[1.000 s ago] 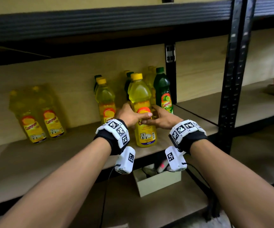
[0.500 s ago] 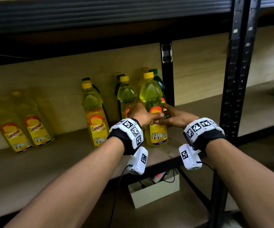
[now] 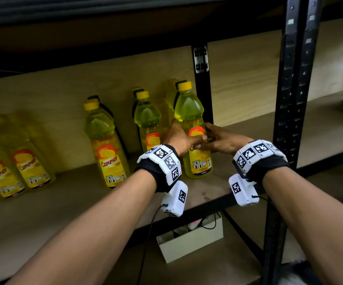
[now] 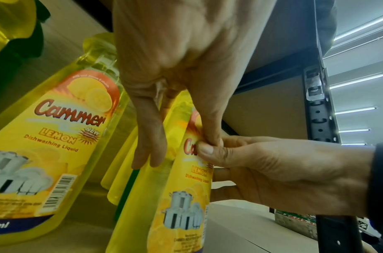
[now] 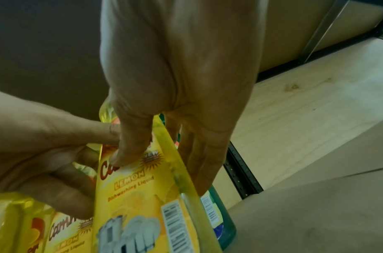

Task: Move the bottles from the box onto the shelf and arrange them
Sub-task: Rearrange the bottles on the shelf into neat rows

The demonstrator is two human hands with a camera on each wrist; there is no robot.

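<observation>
A yellow lemon dishwashing bottle [image 3: 190,112] with a yellow cap stands upright on the wooden shelf [image 3: 63,204], close to the black back post. Both hands grip it at the label. My left hand [image 3: 185,138] takes its left side and my right hand [image 3: 212,138] its right side, thumbs meeting on the front. The left wrist view shows the bottle [image 4: 181,214] between my left hand [image 4: 155,147] and right hand [image 4: 262,171]. In the right wrist view my right hand [image 5: 164,154] has its thumb on the bottle [image 5: 138,196] label and its fingers behind it.
More yellow bottles [image 3: 104,145] [image 3: 147,120] stand to the left, two further ones [image 3: 12,169] at far left, with dark green bottles behind them. A black upright post [image 3: 289,99] rises at the right. A small white box [image 3: 189,245] with cables sits below the shelf.
Both hands kept hold and carried the yellow bottle right and back, so it now stands in front of the green bottle by the back post. The head view shifted right.
</observation>
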